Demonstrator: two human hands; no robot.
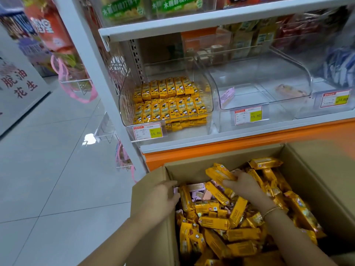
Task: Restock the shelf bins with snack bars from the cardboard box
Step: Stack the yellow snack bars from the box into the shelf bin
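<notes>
An open cardboard box (192, 168) at the bottom holds a heap of yellow snack bars (238, 235) mixed with a few pink ones (196, 189). My right hand (243, 184) is inside the box, its fingers curled round a yellow bar (221, 172) lifted above the heap. My left hand (164, 196) rests on the box's left wall, fingers reaching over the edge into the bars. Above, a clear shelf bin (126, 89) is partly filled with rows of yellow bars (169, 100). The clear bin to its right (217, 87) holds only a pink bar (227, 96) and another wrapper.
The white shelf upright (101, 87) stands left of the bins, with pink bags hanging from hooks on it. Price tags (148, 131) sit below the bins. An orange base panel (249, 143) runs behind the box. Glossy tiled floor (48, 169) lies to the left.
</notes>
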